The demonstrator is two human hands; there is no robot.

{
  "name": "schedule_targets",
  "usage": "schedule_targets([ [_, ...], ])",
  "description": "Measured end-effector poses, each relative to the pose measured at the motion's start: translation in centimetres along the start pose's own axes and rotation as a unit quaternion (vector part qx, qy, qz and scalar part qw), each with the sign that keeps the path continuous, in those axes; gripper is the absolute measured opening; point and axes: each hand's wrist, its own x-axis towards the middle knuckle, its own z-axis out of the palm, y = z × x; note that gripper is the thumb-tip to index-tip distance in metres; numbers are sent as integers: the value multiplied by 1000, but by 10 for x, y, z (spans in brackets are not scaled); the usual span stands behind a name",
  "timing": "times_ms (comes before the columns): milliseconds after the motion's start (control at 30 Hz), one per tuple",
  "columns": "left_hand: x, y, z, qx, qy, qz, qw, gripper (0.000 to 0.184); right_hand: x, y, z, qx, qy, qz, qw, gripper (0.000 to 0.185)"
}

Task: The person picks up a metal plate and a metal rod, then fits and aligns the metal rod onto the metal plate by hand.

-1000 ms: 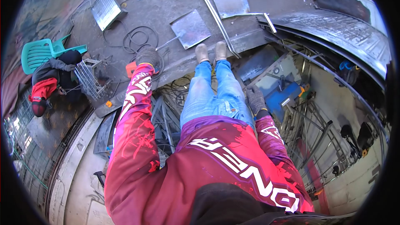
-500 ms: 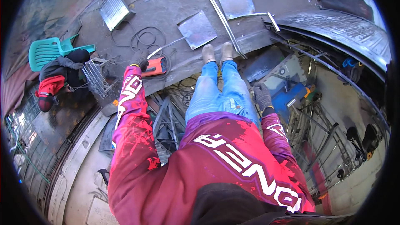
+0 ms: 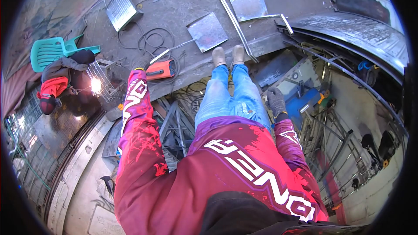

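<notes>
My left hand (image 3: pixel 143 62), in a dark glove, is at the near end of a pale metal handle (image 3: pixel 160 56). This handle runs by a thin rod to a square sheet-metal pan (image 3: pixel 207 32) on the ground. The glove is dark and small, so I cannot see whether its fingers close round the handle. Just below the handle lies an orange-and-black machine (image 3: pixel 160 70) with a cable. My right hand (image 3: pixel 275 101), in a grey knitted glove, rests beside my right thigh, fingers loosely extended and holding nothing visible.
A crouching person (image 3: pixel 56 80) at left works on a wire grid (image 3: pixel 103 80) with bright sparks, beside a green plastic chair (image 3: pixel 47 55). Metal bars (image 3: pixel 235 24) and another sheet pan (image 3: pixel 247 4) lie ahead. Metal frames and scrap (image 3: pixel 335 135) crowd the right; a ledge crosses under my feet.
Bright sparks have appeared at the other person's wire grid. My left hand has shifted slightly left, showing more of the handle's end. My right hand stays by my thigh.
</notes>
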Motion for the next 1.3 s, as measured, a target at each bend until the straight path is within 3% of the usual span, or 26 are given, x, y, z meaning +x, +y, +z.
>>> schedule_targets([
  [67,1,17,3,28,-11,32,999,46,-2,1,0,1,-1,-13,1000,22],
  [167,16,44,21,-49,-61,-18,997,46,-3,2,-3,-13,-10,-17,1000,22],
  [233,14,63,25,0,-143,0,990,43,-5,2,-6,-15,-8,-14,1000,26],
  [300,7,72,30,-12,-130,12,991,41,-6,6,-11,-16,-11,-11,1000,30],
  [367,-4,81,27,-2,-75,27,997,43,4,19,-14,7,-13,-56,998,30],
  [500,-27,87,10,6,-78,15,997,43,9,25,-15,-18,0,-104,994,29],
  [567,-18,73,44,-18,-41,0,999,34,8,18,-16,52,-7,-13,999,25],
  [633,-23,73,47,54,-25,135,989,39,6,10,-18,39,-7,-15,999,25],
  [667,-30,81,56,86,-19,106,990,32,4,6,-18,26,-10,-14,1000,27],
  [733,-47,99,88,52,69,124,989,23,0,-8,-16,-1,-9,-28,1000,26],
  [800,-35,105,170,38,161,174,971,18,-8,-22,-16,-29,-1,-38,999,26],
  [833,-36,120,174,32,162,175,971,18,-11,-27,-16,-26,-1,-48,999,26],
  [867,-39,136,179,-170,28,48,984,17,-14,-31,-18,-24,-1,-57,998,25],
  [933,-49,158,175,-363,-109,-88,921,20,-14,-36,-21,-32,-2,-55,998,26],
  [967,-53,165,151,-211,-126,3,969,24,-12,-40,-19,-33,-6,-54,998,26],
  [1000,-53,167,134,-50,-138,94,985,28,-9,-42,-18,-38,-10,-59,998,26],
  [1033,-44,162,152,-54,-136,90,985,28,-7,-42,-18,-32,-11,-48,998,26],
  [1067,-35,160,169,-150,-121,37,981,30,-5,-43,-18,-27,-13,-37,999,26],
  [1133,-36,165,142,-53,-128,119,983,42,-6,-49,-17,-43,-13,-37,998,26],
  [1167,-35,168,139,-58,-125,118,983,42,-7,-51,-16,-56,-11,-31,998,25],
  [1300,-15,178,172,-217,-86,39,972,48,-14,-63,-11,-48,-18,-71,996,25],
])
